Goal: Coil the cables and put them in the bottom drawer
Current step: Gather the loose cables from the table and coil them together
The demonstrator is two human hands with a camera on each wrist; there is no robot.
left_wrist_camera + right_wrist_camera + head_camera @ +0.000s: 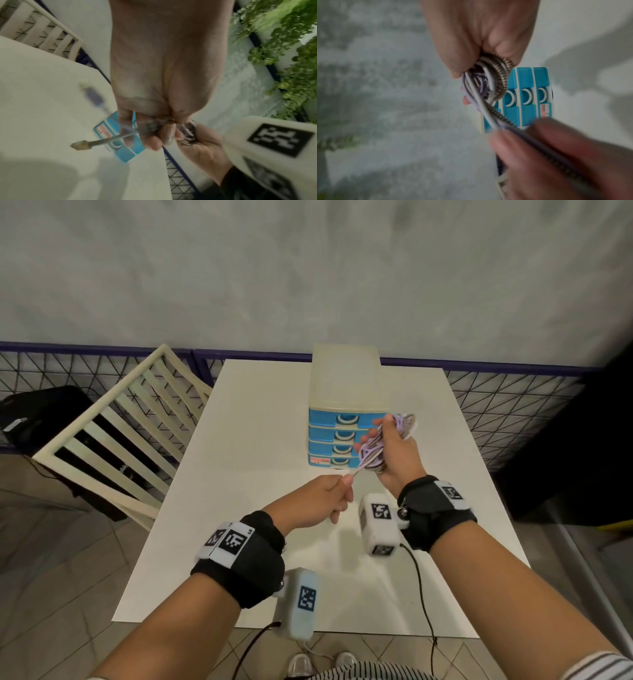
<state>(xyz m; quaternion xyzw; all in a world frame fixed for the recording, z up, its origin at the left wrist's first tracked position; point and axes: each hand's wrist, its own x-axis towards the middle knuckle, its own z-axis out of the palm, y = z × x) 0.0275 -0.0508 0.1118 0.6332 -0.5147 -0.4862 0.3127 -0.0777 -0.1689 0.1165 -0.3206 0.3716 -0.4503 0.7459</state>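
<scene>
My right hand [387,450] grips a coiled bundle of lilac, white and metal-spring cables [375,451] in the air, just in front of the drawer unit [344,409]. The coil [488,82] shows between its thumb and fingers in the right wrist view. My left hand [329,498] pinches the loose cable tail [356,470], pulled taut from the bundle. Two plug ends [80,145] stick out past the left fingers [152,142]. The unit has several blue drawers, all closed; the bottom drawer [329,461] carries a red label.
The white table [257,508] holds only the drawer unit, at its back edge. A cream slatted chair [120,433] stands to the left, with a black bag [37,416] behind it. A wire fence [507,405] and grey wall run behind.
</scene>
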